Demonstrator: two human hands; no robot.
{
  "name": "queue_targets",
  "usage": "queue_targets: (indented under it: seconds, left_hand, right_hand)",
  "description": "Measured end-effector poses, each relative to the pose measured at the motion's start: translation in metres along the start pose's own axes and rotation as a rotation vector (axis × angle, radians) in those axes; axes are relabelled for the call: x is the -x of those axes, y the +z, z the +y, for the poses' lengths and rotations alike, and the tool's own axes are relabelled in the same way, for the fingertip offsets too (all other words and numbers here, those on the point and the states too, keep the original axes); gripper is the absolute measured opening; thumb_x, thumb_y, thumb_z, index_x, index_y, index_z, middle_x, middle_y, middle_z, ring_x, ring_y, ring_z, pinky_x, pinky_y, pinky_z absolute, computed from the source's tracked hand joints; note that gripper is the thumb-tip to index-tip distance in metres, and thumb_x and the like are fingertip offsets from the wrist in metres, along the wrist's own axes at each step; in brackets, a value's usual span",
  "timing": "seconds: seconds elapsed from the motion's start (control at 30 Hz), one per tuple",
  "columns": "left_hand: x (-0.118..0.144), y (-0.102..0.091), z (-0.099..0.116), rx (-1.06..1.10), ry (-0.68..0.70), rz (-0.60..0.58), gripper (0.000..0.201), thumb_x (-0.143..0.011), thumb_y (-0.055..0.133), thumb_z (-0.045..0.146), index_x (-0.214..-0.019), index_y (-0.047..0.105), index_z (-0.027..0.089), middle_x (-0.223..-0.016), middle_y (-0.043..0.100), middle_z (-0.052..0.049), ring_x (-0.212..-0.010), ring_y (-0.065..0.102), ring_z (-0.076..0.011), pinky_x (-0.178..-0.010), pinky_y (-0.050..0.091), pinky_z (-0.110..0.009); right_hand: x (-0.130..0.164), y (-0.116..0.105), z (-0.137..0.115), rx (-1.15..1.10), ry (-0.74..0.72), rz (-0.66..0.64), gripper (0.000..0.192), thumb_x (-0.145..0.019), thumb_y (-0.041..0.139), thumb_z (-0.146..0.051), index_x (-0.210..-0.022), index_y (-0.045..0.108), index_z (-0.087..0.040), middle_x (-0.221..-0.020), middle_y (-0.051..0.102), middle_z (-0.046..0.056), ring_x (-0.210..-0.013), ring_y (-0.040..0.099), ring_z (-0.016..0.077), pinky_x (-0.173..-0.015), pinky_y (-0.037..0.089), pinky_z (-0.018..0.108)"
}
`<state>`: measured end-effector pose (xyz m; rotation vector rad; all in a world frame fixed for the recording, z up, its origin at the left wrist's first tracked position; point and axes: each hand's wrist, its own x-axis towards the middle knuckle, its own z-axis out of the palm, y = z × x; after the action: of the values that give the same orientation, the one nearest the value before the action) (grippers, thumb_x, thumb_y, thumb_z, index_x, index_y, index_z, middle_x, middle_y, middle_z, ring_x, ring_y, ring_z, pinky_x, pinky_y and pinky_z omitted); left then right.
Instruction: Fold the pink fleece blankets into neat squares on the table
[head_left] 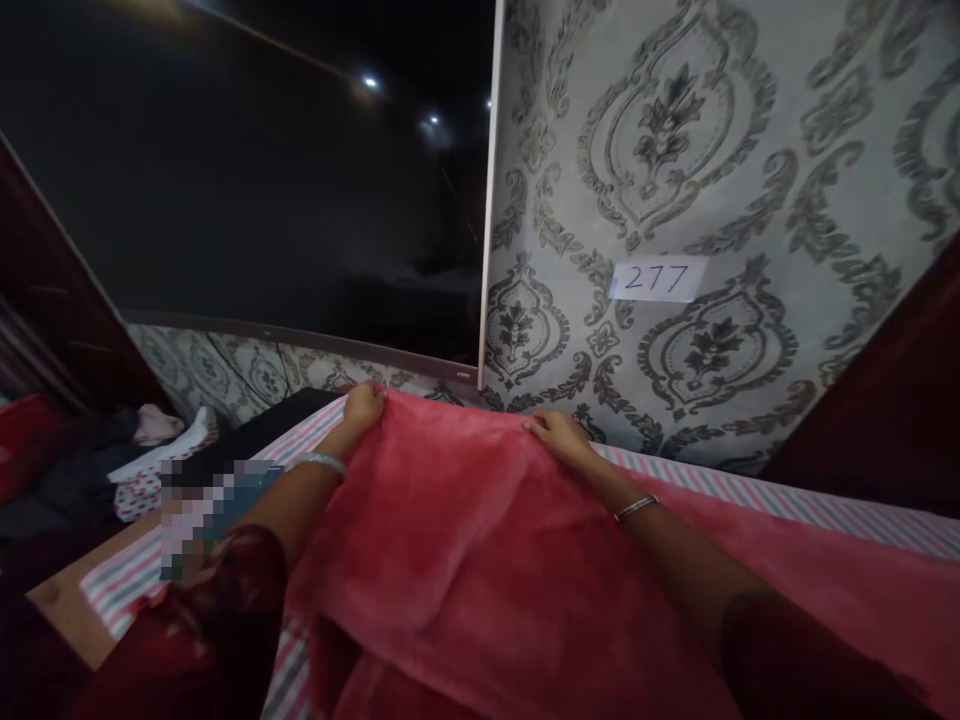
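Left hand (364,406) is clamped on the far edge of a red cloth (450,490). Right hand (564,438) grips the same edge, its fingers bent

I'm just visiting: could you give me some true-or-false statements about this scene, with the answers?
1. The left hand grips the edge of the soft red plush cloth. True.
2. The right hand is off the cloth. False: the right hand also holds its edge.
3. The large black flat-screen television shows a bright picture. False: the television is dark, with only reflections.
4. The white paper label on the grey patterned wallpaper reads 277. True.
5. Both wrists are bare. False: each wears a bangle.
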<state>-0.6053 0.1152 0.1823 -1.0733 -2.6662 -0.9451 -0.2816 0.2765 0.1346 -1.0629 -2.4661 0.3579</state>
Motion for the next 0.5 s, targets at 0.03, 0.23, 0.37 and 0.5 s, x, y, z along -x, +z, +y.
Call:
queue_targets:
  seconds: [0.03,0.23,0.37,0.5]
  left_hand:
    - [-0.009,0.006,0.002,-0.020,-0.001,-0.002,0.010,-0.082,0.055,0.021,-0.081,0.063,0.018,-0.093,0.071,-0.014,-0.099,0.066,-0.0299,-0.085,0.048,-0.034]
    - [-0.039,0.050,0.004,-0.073,-0.010,-0.010,0.023,-0.086,0.051,0.020,-0.104,0.064,0.018,-0.117,0.068,-0.018,-0.114,0.062,-0.0318,-0.092,0.047,-0.037]
    - [-0.042,0.078,-0.006,-0.046,-0.058,-0.147,0.017,-0.083,0.058,0.021,-0.096,0.068,0.017,-0.110,0.071,-0.017,-0.110,0.065,-0.0305,-0.090,0.047,-0.034]
    - [-0.044,0.075,-0.023,0.040,-0.127,-0.324,0.019,-0.081,0.064,0.035,-0.085,0.071,0.017,-0.101,0.074,-0.013,-0.108,0.066,-0.0304,-0.089,0.048,-0.032]
  right_hand:
    - [-0.007,0.003,0.002,0.017,0.003,-0.006,0.020,-0.093,0.054,-0.031,-0.093,0.071,-0.020,-0.091,0.073,0.007,-0.085,0.063,0.0206,-0.067,0.036,0.025]
    - [-0.027,0.036,0.018,0.078,0.038,-0.042,0.023,-0.095,0.052,-0.033,-0.100,0.070,-0.020,-0.096,0.072,0.009,-0.088,0.064,0.0220,-0.068,0.037,0.026]
    - [-0.020,0.060,0.034,0.077,0.062,-0.074,0.024,-0.096,0.051,-0.036,-0.094,0.069,-0.020,-0.087,0.072,0.007,-0.080,0.064,0.0198,-0.061,0.034,0.025]
    - [-0.015,0.070,0.042,0.066,0.047,-0.038,0.026,-0.097,0.049,-0.038,-0.095,0.068,-0.020,-0.086,0.072,0.006,-0.079,0.064,0.0195,-0.060,0.033,0.025]
